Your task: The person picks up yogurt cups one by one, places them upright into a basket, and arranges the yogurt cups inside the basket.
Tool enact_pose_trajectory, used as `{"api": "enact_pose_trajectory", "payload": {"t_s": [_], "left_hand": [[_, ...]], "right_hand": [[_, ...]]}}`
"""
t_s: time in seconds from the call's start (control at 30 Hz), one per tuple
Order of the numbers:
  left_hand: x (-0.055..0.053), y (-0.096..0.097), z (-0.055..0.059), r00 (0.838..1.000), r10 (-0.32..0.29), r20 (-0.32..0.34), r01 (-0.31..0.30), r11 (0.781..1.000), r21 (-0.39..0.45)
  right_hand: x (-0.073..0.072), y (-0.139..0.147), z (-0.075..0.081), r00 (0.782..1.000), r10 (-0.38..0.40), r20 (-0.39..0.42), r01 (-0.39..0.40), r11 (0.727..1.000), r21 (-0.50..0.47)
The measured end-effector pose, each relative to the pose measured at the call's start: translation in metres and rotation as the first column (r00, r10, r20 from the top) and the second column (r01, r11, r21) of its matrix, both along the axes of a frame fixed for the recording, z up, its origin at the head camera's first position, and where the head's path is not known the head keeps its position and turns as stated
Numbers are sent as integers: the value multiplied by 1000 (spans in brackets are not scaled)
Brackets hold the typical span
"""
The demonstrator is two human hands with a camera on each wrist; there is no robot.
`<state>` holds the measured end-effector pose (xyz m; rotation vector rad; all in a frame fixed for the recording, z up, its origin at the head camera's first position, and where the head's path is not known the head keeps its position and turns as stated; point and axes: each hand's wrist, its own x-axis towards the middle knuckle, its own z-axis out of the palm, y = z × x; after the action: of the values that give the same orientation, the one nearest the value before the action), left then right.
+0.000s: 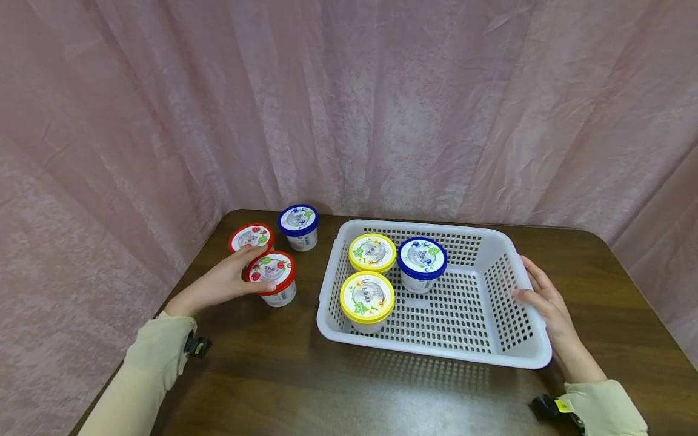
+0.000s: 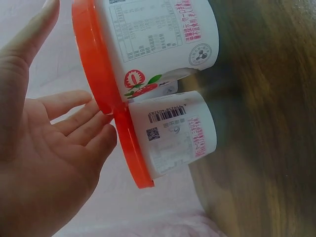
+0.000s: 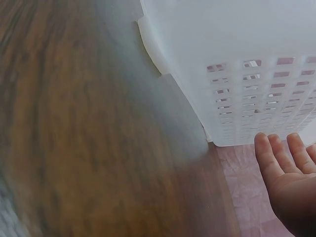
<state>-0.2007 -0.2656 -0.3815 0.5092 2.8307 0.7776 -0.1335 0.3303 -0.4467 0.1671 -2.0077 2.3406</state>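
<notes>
My left hand [image 1: 223, 280] holds the nearer red-lidded tub [image 1: 280, 295] by its lid, thumb on the near edge and fingers at the back. Strawberries are printed on its white side, seen in the left wrist view. Right behind it stands a second red-lidded tub [image 1: 252, 235], close to the fingers. At the right end of the white plastic basket [image 1: 433, 352], my right hand [image 1: 551, 312] grips the rim, thumb over the top and fingers outside. Inside the basket's left part are two yellow-lidded tubs [image 1: 368, 297] and one blue-lidded tub [image 1: 422, 257].
Another blue-lidded tub [image 1: 299, 221] stands on the table behind the red-lidded ones, left of the basket. The brown wooden table [image 1: 272, 375] ends at a pink curtain [image 1: 382, 109] along the back and sides.
</notes>
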Motion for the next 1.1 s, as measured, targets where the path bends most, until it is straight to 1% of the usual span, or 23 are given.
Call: {"api": "enact_pose_trajectory", "payload": {"t_s": [0.13,0.3,0.4,0.63,0.93,1.1], "left_hand": [[0,1,-3,1000,-7,-9,7,1000,-8],[-2,3,-8,997,-32,-64,31,999,-26],[-2,3,-10,996,-38,-85,36,999,-28],[0,4,-10,997,-33,-72,32,999,-12],[3,5,-12,993,-62,-97,62,998,-9],[5,7,-13,994,-68,-90,69,998,4]], "right_hand": [[0,0,0,1000,2,1,-2,1000,-6],[-1,1,0,1000,-7,21,7,1000,-6],[-1,1,0,1000,-10,24,10,1000,-2],[-1,1,-1,1000,-2,3,2,1000,-6],[-1,0,-2,1000,11,-22,-11,1000,-6],[0,0,-2,1000,7,-20,-7,1000,-5]]}}
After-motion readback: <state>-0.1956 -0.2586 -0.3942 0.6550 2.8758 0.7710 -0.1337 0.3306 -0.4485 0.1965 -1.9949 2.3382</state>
